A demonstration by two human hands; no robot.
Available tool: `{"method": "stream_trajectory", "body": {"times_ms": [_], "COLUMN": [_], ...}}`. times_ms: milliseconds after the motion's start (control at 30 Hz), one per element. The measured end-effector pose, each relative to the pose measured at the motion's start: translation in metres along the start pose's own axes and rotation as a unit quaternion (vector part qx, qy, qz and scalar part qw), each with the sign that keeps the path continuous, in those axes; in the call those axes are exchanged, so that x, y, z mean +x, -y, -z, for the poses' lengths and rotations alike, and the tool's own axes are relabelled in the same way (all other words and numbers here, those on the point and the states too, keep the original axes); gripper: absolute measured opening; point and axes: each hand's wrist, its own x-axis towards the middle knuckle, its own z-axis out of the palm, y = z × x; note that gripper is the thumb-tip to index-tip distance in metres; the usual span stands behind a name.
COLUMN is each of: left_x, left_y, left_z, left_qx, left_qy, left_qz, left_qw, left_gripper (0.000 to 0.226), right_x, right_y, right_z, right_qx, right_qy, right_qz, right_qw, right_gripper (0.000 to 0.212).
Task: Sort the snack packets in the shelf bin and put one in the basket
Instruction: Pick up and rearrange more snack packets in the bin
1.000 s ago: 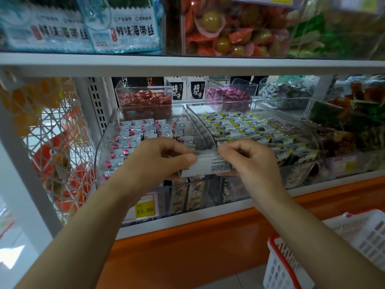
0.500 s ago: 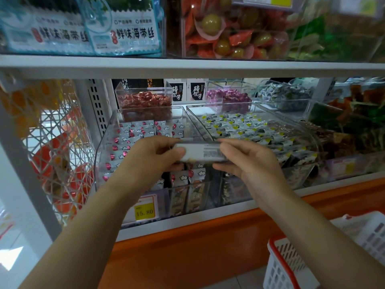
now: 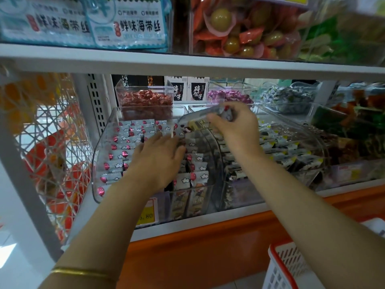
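Note:
A clear shelf bin (image 3: 98,155) holds rows of several grey-white snack packets (image 3: 123,140) with red dots. My left hand (image 3: 160,157) lies flat inside this bin, fingers straight on the packets. My right hand (image 3: 235,126) is raised over the bin's far right corner and pinches a small bunch of the same packets (image 3: 198,119), blurred by motion. A white basket (image 3: 285,265) with a red rim stands at the bottom right, below the shelf.
A second clear bin (image 3: 312,130) of black-and-yellow packets sits to the right. Smaller tubs of red sweets (image 3: 145,99) and purple sweets (image 3: 227,94) stand behind. The upper shelf board (image 3: 187,61) hangs close above. A wire rack (image 3: 48,142) is at the left.
Both hands held one packet in front of the bin. Now the left hand has let go and rests on the packets, while the right hand has lifted packets up and back.

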Motion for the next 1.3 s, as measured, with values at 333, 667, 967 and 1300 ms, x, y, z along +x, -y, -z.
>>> {"method": "stream_trajectory", "body": {"times_ms": [333, 667, 967, 1300], "left_x": [0.006, 0.003, 0.001, -0.003], "left_y": [0.011, 0.019, 0.026, 0.022], "left_z": [-0.010, -0.001, 0.009, 0.018], "left_qx": [0.076, 0.015, 0.008, -0.030], "left_qy": [0.083, 0.072, 0.053, -0.018], "left_qz": [-0.006, -0.037, -0.031, -0.032], "left_qw": [0.994, 0.997, 0.998, 0.999], "left_gripper": [0.053, 0.048, 0.046, 0.038], "right_x": [0.056, 0.083, 0.085, 0.080], "right_y": [-0.007, -0.003, -0.020, 0.007], "right_z": [-0.050, -0.074, -0.103, -0.061], "right_qx": [-0.404, -0.531, -0.541, -0.469], "right_qy": [0.271, 0.440, 0.354, 0.277], "right_qz": [0.163, 0.140, 0.168, 0.196], "right_qw": [0.859, 0.710, 0.744, 0.815], "right_gripper": [0.035, 0.036, 0.012, 0.007]}}
